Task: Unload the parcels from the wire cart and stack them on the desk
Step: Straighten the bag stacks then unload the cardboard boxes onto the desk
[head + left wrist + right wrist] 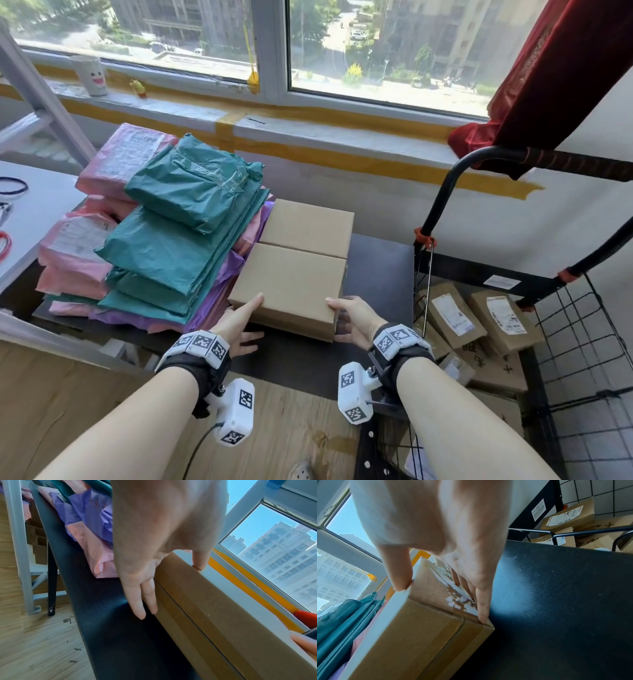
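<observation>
The box (291, 284), set on the desk (380, 270), is gripped at its near corners by the left hand (239, 322) and right hand (352, 322), thumbs on top, fingers straight along its sides, with a second box (308, 226) touching behind it, bags (171, 240) piled left of it and the cart (459, 270) right of it.

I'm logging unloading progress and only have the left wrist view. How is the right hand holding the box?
Observer: The right hand grips the box at its right end, thumb over the top edge, fingers down the side face that carries a torn white label.
Operator: Are any parcels lying in the cart?
Observer: Yes, several labelled cardboard parcels lie in the wire cart, to the right of the desk.
</observation>
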Motion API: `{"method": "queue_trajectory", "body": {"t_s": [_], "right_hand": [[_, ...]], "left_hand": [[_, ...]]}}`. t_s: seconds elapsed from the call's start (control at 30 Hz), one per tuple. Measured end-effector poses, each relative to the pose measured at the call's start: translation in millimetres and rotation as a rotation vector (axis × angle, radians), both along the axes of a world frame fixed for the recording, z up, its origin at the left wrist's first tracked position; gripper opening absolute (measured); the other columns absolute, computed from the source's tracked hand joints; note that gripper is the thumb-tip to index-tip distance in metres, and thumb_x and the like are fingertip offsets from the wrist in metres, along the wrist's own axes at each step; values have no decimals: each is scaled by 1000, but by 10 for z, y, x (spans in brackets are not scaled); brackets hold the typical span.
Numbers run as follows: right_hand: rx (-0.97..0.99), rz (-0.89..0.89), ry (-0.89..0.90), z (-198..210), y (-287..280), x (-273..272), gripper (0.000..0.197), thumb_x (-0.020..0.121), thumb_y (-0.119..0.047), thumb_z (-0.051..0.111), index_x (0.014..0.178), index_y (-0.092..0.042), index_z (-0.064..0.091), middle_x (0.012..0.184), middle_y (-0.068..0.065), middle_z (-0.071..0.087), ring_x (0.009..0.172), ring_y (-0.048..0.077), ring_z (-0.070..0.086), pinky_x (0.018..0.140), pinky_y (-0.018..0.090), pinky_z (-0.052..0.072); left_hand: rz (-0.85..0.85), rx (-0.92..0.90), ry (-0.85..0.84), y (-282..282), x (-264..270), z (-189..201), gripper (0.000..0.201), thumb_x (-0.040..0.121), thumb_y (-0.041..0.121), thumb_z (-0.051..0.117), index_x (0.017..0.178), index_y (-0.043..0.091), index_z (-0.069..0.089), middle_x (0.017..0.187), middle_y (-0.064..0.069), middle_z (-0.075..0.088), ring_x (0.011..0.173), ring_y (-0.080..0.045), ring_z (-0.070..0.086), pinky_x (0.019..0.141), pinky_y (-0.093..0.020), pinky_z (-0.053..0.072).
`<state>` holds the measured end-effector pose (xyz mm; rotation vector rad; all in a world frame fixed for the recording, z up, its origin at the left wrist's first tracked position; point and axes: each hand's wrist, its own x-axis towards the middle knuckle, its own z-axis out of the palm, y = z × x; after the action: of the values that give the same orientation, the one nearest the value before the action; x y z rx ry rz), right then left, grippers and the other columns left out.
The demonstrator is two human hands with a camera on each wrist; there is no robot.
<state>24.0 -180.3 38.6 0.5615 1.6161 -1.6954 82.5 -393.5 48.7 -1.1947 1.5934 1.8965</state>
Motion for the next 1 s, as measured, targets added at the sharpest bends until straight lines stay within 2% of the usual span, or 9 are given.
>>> {"method": "queue_trajectory", "body": {"t_s": [0.13, 0.27, 0.43, 0.5, 0.57, 0.63, 0.7, 0.83, 1.0], "right_hand": [[-18, -25, 0, -13, -22, -15, 45, 92, -18, 58, 132, -11, 38, 106, 11, 56, 84, 24, 58, 67, 37, 51], [-45, -15, 9, -56, -27, -4, 45, 94, -17, 54, 137, -13, 39, 101, 7, 58, 82, 22, 58, 70, 36, 52], [-86, -5, 18, -131, -21, 27, 37, 96, -4, 41, 132, -13, 48, 112, 6, 59, 92, 21, 56, 77, 36, 50], [-97, -1, 15, -104, -25, 55, 40, 96, -2, 40, 133, -16, 47, 116, 5, 60, 98, 22, 56, 80, 35, 49], [-69, 22, 24, -50, -21, 71, 45, 95, -3, 42, 137, -18, 44, 124, 3, 58, 107, 21, 56, 82, 33, 49], [-7, 43, 47, 15, 25, 74, 52, 93, -5, 49, 142, -18, 38, 137, 3, 51, 123, 22, 49, 95, 38, 43], [70, 48, 75, 84, 151, 66, 56, 91, -9, 55, 144, -16, 36, 144, 5, 44, 133, 25, 40, 103, 41, 37], [130, -26, 111, 237, 598, 58, 45, 92, -12, 57, 136, -13, 46, 136, 10, 51, 128, 24, 46, 103, 38, 39], [171, -175, 133, 339, 1351, 120, 36, 93, -9, 55, 128, -9, 53, 128, 14, 57, 124, 27, 52, 101, 37, 40]], "left_hand": [[-3, -15, 20, 2, 4, 12, 79, 87, 46, 60, 147, 34, 11, 155, -2, 25, 119, -36, 54, 103, -52, 39], [-29, -38, 26, -23, 11, -1, 81, 88, 45, 59, 148, 35, 6, 156, 0, 23, 120, -35, 53, 102, -51, 40], [-68, -61, 18, -72, 25, -60, 79, 90, 41, 57, 150, 33, 6, 156, 2, 24, 123, -34, 51, 101, -50, 40], [-86, -69, -18, -85, 44, -84, 74, 92, 38, 56, 150, 30, 10, 156, 0, 23, 124, -36, 49, 100, -52, 41], [-124, -62, -102, -76, 65, -95, 71, 92, 37, 57, 149, 23, 17, 155, -8, 24, 123, -41, 49, 94, -54, 44], [-212, -48, -191, -27, 83, -69, 67, 92, 35, 57, 147, 15, 24, 150, -19, 31, 121, -44, 49, 95, -55, 44], [-335, -48, -214, 81, 56, 0, 58, 93, 33, 55, 142, 8, 35, 141, -22, 43, 121, -42, 50, 99, -52, 43], [-489, -44, -156, 465, -188, 143, 48, 95, 33, 51, 132, 2, 47, 132, -18, 54, 120, -35, 52, 102, -47, 42], [-762, 15, -117, 1314, -466, 344, 39, 95, 38, 49, 117, 6, 57, 114, -12, 63, 99, -26, 61, 82, -39, 51]]}}
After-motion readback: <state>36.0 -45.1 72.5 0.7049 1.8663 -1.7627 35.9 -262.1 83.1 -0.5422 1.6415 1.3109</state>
